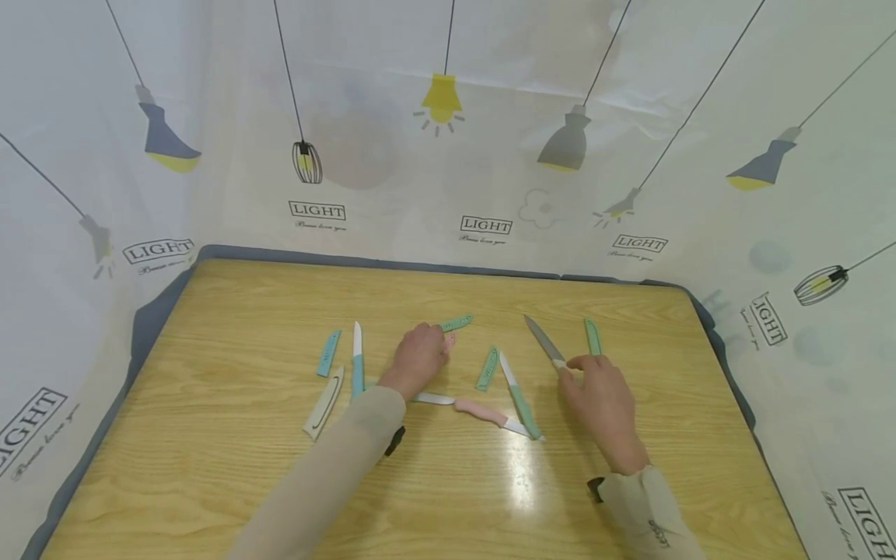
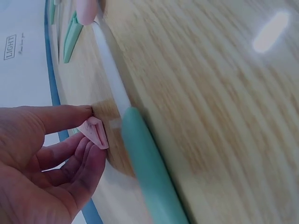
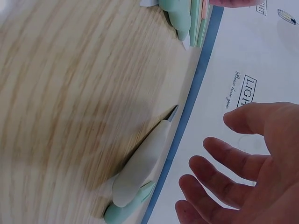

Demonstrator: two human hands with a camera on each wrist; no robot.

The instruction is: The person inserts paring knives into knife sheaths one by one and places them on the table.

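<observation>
My left hand [image 1: 418,356] pinches a pink knife sheath [image 2: 96,133] between thumb and fingers, above the table. Close by lies a green sheath [image 1: 456,323]. Below that hand a green-handled knife [image 2: 149,163] lies with its blade toward a pink-handled knife [image 1: 481,412]; the left forearm hides its handle in the head view. My right hand [image 1: 603,397] is over the table with relaxed, spread fingers, holding nothing. Beside it lies a knife with a pale handle [image 3: 142,163] and grey blade [image 1: 540,336]. A slim green object [image 1: 593,336], partly hidden, lies beyond the fingers.
On the left lie a blue-handled knife [image 1: 358,373], a blue sheath [image 1: 328,353] and a white sheath [image 1: 325,404]. Between the hands are another green sheath [image 1: 488,369] and a second green-handled knife [image 1: 522,408]. A printed curtain [image 1: 392,218] surrounds the wooden table [image 1: 210,467].
</observation>
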